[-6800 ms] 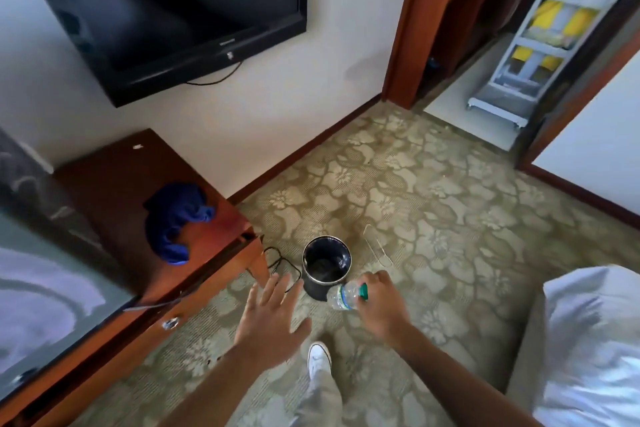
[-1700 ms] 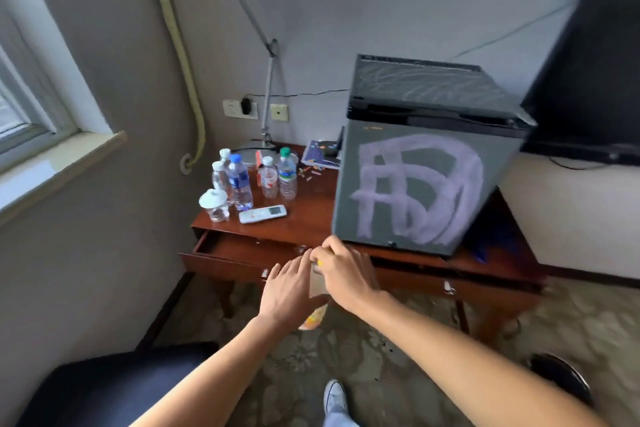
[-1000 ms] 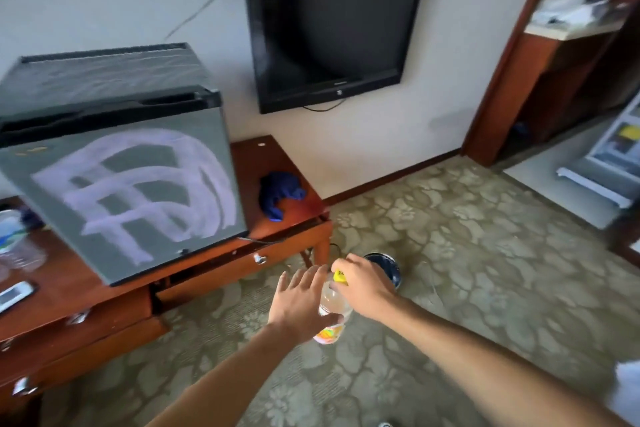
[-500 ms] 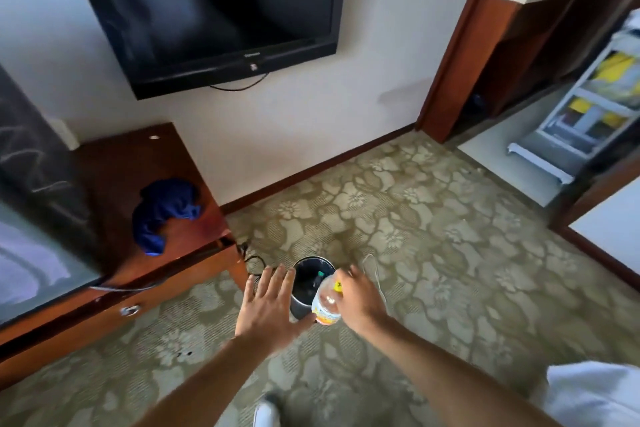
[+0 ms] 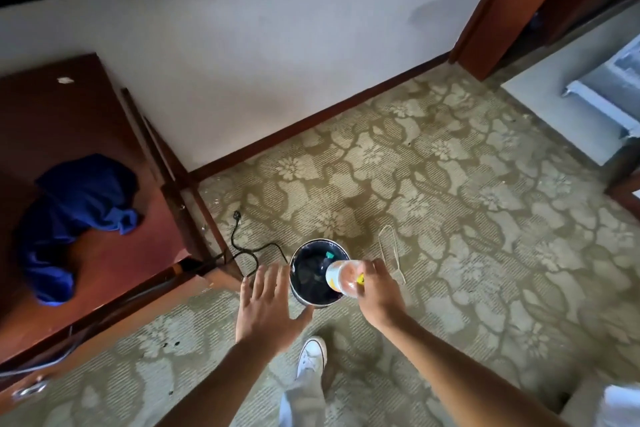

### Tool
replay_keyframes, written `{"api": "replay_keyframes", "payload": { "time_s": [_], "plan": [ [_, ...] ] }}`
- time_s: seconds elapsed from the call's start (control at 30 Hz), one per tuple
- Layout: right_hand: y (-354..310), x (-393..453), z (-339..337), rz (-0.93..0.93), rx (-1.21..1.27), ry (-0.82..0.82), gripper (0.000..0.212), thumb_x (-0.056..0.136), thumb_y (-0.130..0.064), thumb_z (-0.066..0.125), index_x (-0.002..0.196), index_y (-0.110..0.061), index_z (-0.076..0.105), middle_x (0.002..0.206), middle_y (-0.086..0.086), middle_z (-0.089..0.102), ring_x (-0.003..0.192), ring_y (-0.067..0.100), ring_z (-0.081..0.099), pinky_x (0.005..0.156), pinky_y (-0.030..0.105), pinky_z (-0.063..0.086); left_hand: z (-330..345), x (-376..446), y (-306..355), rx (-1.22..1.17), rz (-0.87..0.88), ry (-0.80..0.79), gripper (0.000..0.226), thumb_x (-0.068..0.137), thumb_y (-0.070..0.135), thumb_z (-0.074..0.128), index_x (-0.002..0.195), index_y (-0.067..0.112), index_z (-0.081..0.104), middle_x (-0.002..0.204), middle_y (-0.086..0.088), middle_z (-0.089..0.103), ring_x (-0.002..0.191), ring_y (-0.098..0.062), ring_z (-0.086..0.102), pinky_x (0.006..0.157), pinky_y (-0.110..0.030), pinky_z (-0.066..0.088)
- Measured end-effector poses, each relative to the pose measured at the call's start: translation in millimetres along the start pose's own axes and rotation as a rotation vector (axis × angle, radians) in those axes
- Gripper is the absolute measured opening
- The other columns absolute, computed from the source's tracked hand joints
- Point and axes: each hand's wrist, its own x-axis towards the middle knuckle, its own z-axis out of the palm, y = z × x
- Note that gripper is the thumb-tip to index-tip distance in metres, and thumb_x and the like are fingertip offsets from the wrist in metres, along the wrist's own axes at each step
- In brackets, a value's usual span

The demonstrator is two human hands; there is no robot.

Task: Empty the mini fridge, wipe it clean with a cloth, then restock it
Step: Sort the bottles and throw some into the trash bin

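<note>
My right hand (image 5: pixel 375 291) grips a small clear bottle (image 5: pixel 341 277) with an orange label and yellow cap, tilted so its base points over a round black bin (image 5: pixel 313 270) on the carpet. A bottle with a green cap lies inside the bin. My left hand (image 5: pixel 268 308) hovers open, fingers spread, just left of the bin and touching nothing. A crumpled blue cloth (image 5: pixel 74 222) lies on the wooden desk (image 5: pixel 52 114) at the left. The mini fridge is out of view.
A black power cord (image 5: pixel 242 250) trails on the carpet between desk and bin. A thin wire rack (image 5: pixel 391 253) lies on the floor right of the bin. My white shoe (image 5: pixel 311 355) stands below the bin. A wooden door frame (image 5: pixel 491 10) is at the upper right.
I turned from the desk and fridge toward the bin. The view has dropped closer over the bin, and my right hand has carried the bottle above its rim.
</note>
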Motion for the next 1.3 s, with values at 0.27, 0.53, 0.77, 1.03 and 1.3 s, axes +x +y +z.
{"api": "replay_keyframes", "payload": {
  "time_s": [0.27,0.53,0.77,1.03,1.3],
  "plan": [
    [7.6,116.5,119.7,0.006,-0.079,-0.140,0.037,0.097,-0.016,0.058,0.133,-0.017,0.054,0.135,0.008,0.049,0.104,0.033,0.068,0.088,0.042,0.055,67.4,91.2,-33.7,-0.021,0.044,-0.022,0.098,0.091,0.081,0.020,0.159,0.026,-0.024,0.168,-0.003,-0.025,0.155,-0.026,-0.026,0.126,-0.053,-0.010],
    [28.9,178.3,231.2,0.068,-0.306,-0.312,0.032,0.103,-0.016,0.048,0.134,-0.015,0.053,0.137,0.013,0.048,0.111,0.034,0.066,0.086,0.041,0.053,139.3,145.1,-53.4,-0.051,0.046,-0.016,0.099,0.089,0.080,0.019,0.155,0.027,-0.032,0.168,-0.001,-0.027,0.153,-0.026,-0.029,0.124,-0.052,-0.016],
    [46.0,200.7,266.4,0.097,-0.274,-0.290,0.038,0.104,-0.016,0.039,0.142,-0.016,0.048,0.138,0.018,0.055,0.118,0.038,0.060,0.083,0.040,0.044,171.0,168.7,-49.0,-0.079,0.053,-0.043,0.100,0.087,0.076,0.036,0.165,0.020,0.010,0.172,-0.007,0.010,0.158,-0.034,0.006,0.125,-0.052,0.000],
    [21.2,159.0,168.3,-0.053,-0.312,-0.187,0.058,0.096,-0.037,0.056,0.149,-0.018,0.043,0.150,0.011,0.046,0.127,0.032,0.052,0.098,0.041,0.050,95.1,152.0,-15.6,0.018,0.034,0.019,0.096,0.090,0.072,0.030,0.165,0.020,0.000,0.173,-0.009,0.000,0.159,-0.032,-0.005,0.126,-0.055,-0.006],
    [-16.5,93.3,19.0,-0.217,-0.321,0.088,0.062,0.070,-0.042,0.077,0.125,-0.016,0.068,0.109,0.014,0.071,0.098,0.037,0.065,0.086,0.047,0.055,-32.6,90.0,36.0,0.019,-0.011,0.116,0.093,0.094,0.070,0.031,0.164,0.022,-0.005,0.173,-0.006,-0.003,0.159,-0.029,-0.008,0.127,-0.054,-0.005]
  ]
}}
